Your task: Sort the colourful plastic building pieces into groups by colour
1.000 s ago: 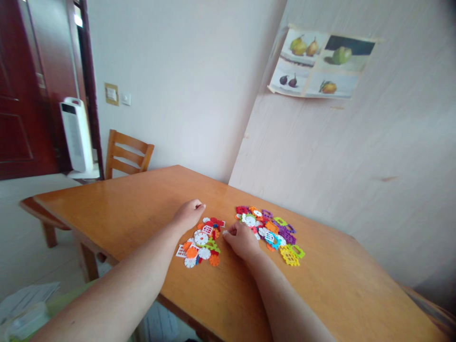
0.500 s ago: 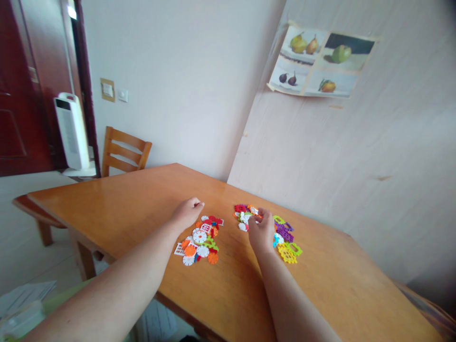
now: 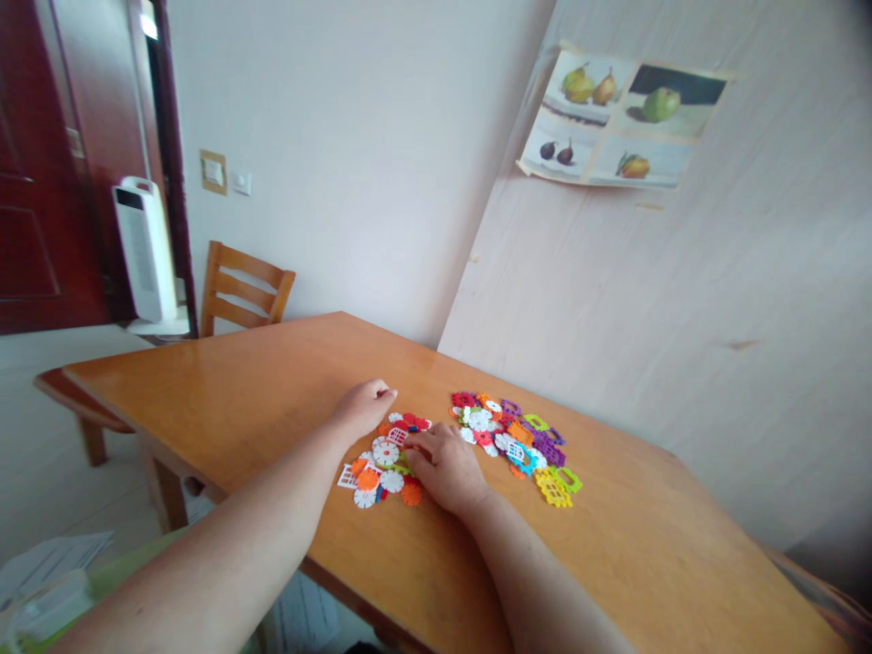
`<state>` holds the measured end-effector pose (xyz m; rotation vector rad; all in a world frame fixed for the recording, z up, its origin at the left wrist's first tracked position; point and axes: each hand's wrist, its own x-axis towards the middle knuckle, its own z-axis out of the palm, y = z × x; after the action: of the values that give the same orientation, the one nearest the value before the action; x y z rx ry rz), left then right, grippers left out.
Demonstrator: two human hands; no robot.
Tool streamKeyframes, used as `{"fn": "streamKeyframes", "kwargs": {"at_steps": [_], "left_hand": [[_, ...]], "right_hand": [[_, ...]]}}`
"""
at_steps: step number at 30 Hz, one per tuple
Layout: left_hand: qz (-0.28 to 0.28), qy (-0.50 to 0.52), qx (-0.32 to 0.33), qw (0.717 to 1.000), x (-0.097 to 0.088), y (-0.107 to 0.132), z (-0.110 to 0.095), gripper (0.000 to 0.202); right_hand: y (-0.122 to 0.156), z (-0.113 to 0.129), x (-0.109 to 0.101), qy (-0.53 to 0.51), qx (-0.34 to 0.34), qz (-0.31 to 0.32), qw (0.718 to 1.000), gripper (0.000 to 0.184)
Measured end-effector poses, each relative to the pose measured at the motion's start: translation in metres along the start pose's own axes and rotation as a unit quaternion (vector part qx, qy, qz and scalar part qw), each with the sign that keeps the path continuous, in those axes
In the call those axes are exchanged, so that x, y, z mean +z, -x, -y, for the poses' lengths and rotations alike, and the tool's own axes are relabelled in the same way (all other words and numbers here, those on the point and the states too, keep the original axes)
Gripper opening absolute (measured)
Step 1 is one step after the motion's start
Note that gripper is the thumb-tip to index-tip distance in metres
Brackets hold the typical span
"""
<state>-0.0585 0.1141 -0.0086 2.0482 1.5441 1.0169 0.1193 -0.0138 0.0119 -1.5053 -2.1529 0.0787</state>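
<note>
Two heaps of flat plastic interlocking pieces lie on a wooden table. The left heap is mostly white, orange and red. The right heap adds purple, yellow and green pieces. My left hand rests at the far edge of the left heap with its fingers curled in; what it holds, if anything, is hidden. My right hand lies on the right side of the left heap, fingers bent down onto the pieces; I cannot see whether it grips one.
The table's right side runs along a pale wall with a fruit poster. A wooden chair stands past the far end, beside a white heater and a dark red door. Papers lie on the floor at lower left.
My right hand has come back from the right heap to the left heap. My left hand has stayed where it was.
</note>
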Motion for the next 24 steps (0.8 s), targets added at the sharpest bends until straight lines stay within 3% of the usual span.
{"fn": "streamKeyframes", "kwargs": {"at_steps": [7, 15, 18, 22, 24], "left_hand": [[-0.007, 0.001, 0.010, 1.000, 0.001, 0.000, 0.002, 0.034], [-0.010, 0.008, 0.018, 1.000, 0.001, -0.001, 0.003, 0.034], [-0.009, 0.007, 0.016, 1.000, 0.001, -0.001, 0.003, 0.034], [-0.003, 0.004, 0.005, 1.000, -0.001, -0.001, 0.001, 0.034], [-0.002, 0.004, 0.003, 1.000, -0.001, 0.000, 0.001, 0.033]], "right_hand": [[-0.002, -0.008, -0.002, 0.006, 0.074, -0.007, 0.997, 0.014], [-0.002, -0.029, 0.000, -0.056, 0.136, -0.027, 0.989, 0.025], [-0.002, -0.045, -0.008, -0.092, 0.178, -0.082, 0.976, 0.024], [-0.001, -0.058, -0.023, -0.046, 0.220, -0.240, 0.944, 0.025], [0.001, -0.054, -0.028, -0.043, 0.206, -0.240, 0.948, 0.022]]}}
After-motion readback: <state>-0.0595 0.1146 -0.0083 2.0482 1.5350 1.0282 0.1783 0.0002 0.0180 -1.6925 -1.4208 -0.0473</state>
